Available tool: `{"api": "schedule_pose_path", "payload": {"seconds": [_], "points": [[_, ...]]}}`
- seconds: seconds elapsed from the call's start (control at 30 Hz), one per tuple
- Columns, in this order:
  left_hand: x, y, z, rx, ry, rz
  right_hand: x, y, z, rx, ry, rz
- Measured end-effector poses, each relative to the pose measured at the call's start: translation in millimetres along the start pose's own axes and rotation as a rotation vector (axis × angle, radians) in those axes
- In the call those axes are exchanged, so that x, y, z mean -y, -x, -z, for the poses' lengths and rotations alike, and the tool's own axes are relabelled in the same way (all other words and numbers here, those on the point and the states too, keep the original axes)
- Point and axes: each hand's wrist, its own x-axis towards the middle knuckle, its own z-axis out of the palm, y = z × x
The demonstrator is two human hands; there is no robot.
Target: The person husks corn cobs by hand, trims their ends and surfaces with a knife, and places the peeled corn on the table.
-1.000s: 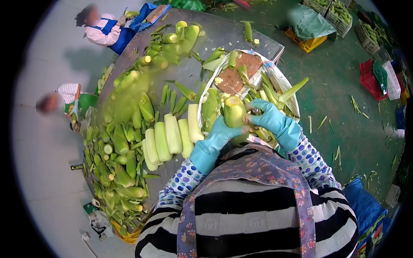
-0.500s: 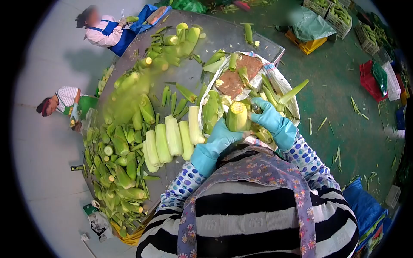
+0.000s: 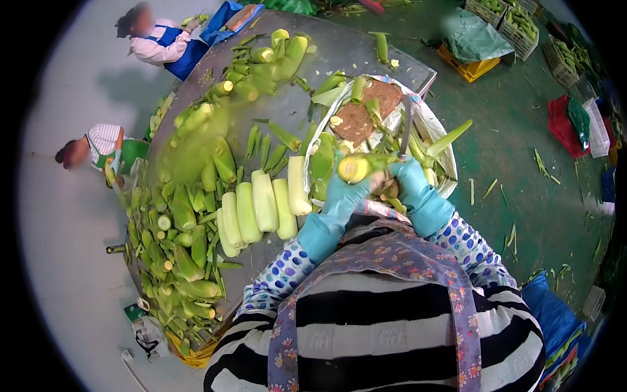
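Note:
My left hand (image 3: 345, 197), in a light-blue glove, is wrapped round a green ear of corn (image 3: 377, 162) that lies sideways with its pale cut end facing left. Close beside it, my right hand (image 3: 415, 188) grips a knife (image 3: 407, 124) whose thin blade points up and away from me; the handle is hidden in the glove. Bare fingertips show where the two hands meet at the corn. Beneath them a white sack (image 3: 445, 155) holds loose husks and a brown board (image 3: 367, 112). Left of my left hand lies a row of several trimmed pale ears (image 3: 264, 201).
A large heap of unhusked corn (image 3: 186, 261) covers the left of the grey table (image 3: 287, 108). Two people (image 3: 163, 46) work along its far left side. On the green floor to the right stand crates (image 3: 519, 29), a yellow crate (image 3: 473, 68) and a red bag (image 3: 563, 124).
The ear of corn has tipped from upright to sideways in my left hand. My right hand has turned, and the knife blade now stands out plainly above it.

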Motion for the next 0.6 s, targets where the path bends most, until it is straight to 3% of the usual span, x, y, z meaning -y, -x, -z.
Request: {"api": "schedule_pose_path", "payload": {"seconds": [0.17,0.2,0.23,0.27,0.3,0.33,0.37,0.4,0.47,0.53,0.6], "points": [[0.0,-0.2,7.4,-0.165,-0.141,-0.069,-13.0,-27.0,40.3,0.002,0.114,0.0],[-1.6,1.5,17.2,-0.174,-0.103,-0.151,-10.5,-32.4,42.5,-0.096,-0.048,0.097],[-5.2,3.1,26.4,-0.181,-0.064,-0.234,2.3,-25.6,56.2,-0.226,-0.189,-0.006],[-11.8,6.0,31.9,-0.271,0.097,-0.188,-4.0,-53.1,95.0,-0.343,-0.321,0.084],[-19.7,8.9,39.1,-0.36,0.259,-0.141,-1.3,-54.0,124.8,-0.273,-0.303,0.288],[-26.4,8.9,57.1,-0.448,0.334,-0.144,9.1,-60.3,164.3,-0.304,-0.436,0.218],[-23.9,9.8,82.3,-0.471,0.437,-0.234,0.1,-78.0,252.5,-0.192,-0.488,0.2],[-46.2,16.4,85.2,-0.55,0.425,-0.22,27.5,-49.2,207.1,-0.468,-0.411,0.211],[-51.7,21.7,128.9,-0.385,0.318,-0.259,22.6,-47.6,242.7,-0.319,-0.318,0.233],[-59.0,26.5,115.1,-0.348,0.283,-0.28,21.2,-53.0,198.5,-0.476,-0.249,0.236],[-57.5,18.3,99.8,-0.104,0.236,-0.211,25.8,-42.8,142.2,-0.223,0.09,0.29]]}}
